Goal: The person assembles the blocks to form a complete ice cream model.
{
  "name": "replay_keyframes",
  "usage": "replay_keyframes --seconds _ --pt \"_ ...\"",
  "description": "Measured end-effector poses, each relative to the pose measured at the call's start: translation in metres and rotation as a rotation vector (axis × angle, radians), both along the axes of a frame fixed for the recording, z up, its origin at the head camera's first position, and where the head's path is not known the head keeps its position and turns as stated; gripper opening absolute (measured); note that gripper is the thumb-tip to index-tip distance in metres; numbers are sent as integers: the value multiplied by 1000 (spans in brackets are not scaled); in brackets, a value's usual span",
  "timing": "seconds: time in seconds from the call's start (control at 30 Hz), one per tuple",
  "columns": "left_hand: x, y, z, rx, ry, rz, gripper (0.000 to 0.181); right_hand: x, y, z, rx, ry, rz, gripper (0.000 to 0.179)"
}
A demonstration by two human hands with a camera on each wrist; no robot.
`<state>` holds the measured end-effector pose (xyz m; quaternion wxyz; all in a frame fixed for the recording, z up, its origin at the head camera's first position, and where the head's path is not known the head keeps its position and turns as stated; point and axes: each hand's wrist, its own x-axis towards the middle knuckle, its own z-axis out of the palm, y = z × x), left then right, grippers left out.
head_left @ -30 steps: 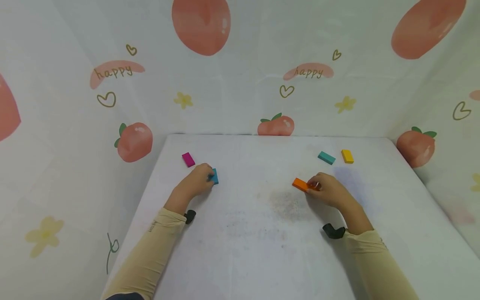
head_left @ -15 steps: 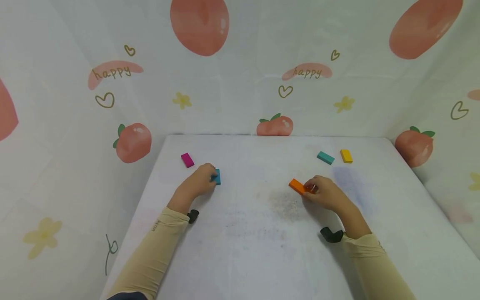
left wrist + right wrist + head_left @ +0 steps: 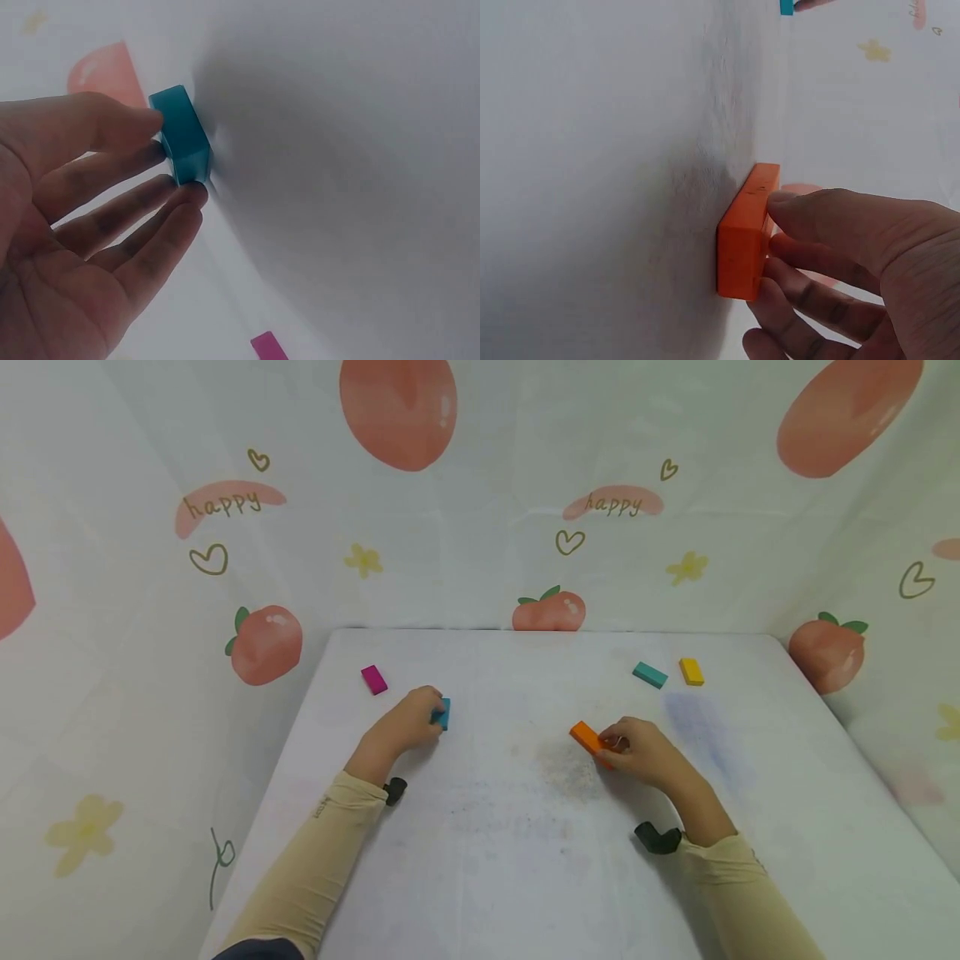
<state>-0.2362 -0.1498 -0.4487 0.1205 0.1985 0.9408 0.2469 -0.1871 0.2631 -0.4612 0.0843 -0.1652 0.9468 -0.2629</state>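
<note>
My left hand (image 3: 405, 723) pinches a small blue rectangular block (image 3: 446, 713) on the left half of the white table (image 3: 495, 860). In the left wrist view the thumb (image 3: 120, 124) lies on the near side of the block, with fingertips at its lower end. On the right side, my right hand (image 3: 643, 752) holds an orange block (image 3: 586, 737) between thumb and fingers. Seen in the right wrist view, the orange block (image 3: 742, 240) lies against the tabletop, its long side angled to the hand. The two held blocks are well apart.
A magenta block (image 3: 374, 680) lies behind and left of my left hand. At the back right are a teal block (image 3: 650, 675) and a yellow block (image 3: 692, 672), side by side. A printed curtain (image 3: 465, 552) borders the table's back and sides.
My left hand has slid the blue block a little to the right. My right hand has moved the orange block left and slightly nearer, turning it a little clockwise.
</note>
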Motion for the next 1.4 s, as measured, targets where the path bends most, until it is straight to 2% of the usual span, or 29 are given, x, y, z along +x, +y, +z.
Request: replay_keyframes --seconds 0.2,0.53,0.77,0.87,1.0,1.4 --pt "1 6 1 12 0 -2 38 6 -1 -1 -23 17 19 30" --pt "1 13 1 17 5 -19 36 13 -5 -2 -70 -21 32 32" --pt "2 18 0 24 35 -38 33 17 -6 -4 -86 4 51 34" --pt "1 20 -1 28 28 -28 32 19 -7 -5 -90 6 53 35" --pt "1 23 -3 38 17 -16 33 21 -9 -5 -85 -2 53 35" --pt "1 27 -4 44 30 -42 32 26 -20 -7 -108 -40 47 33"
